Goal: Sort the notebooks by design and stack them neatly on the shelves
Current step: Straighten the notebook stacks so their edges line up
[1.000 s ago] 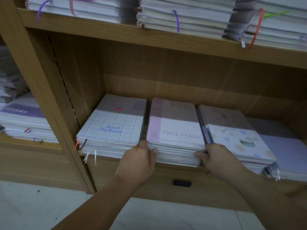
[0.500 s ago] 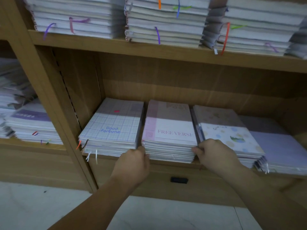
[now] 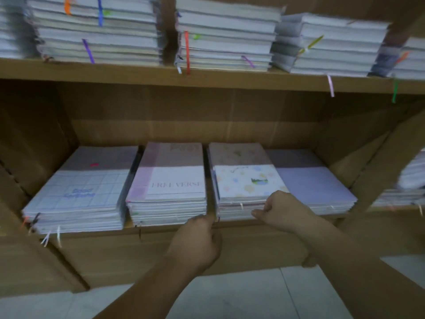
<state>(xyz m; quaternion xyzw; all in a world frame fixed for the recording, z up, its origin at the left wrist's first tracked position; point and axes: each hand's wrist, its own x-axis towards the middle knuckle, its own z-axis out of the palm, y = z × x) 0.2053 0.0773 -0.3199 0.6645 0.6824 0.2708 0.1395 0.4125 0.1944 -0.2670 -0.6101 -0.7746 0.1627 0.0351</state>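
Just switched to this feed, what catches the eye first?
Four notebook stacks side by side on the lower shelf, the FREE VERSE stack second from left. The right hand holds the front right corner of the dotted stack; the left hand sits at the gap left of it. Taller ribboned stacks crowd the upper shelf.

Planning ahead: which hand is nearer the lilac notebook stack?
Right. The right hand is at the front left corner of the lilac notebook stack; the left hand is by the FREE VERSE stack.

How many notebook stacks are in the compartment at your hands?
4, left to right: grid-cover stack, FREE VERSE stack, pastel-dotted stack, plain lilac stack; more may hide behind.
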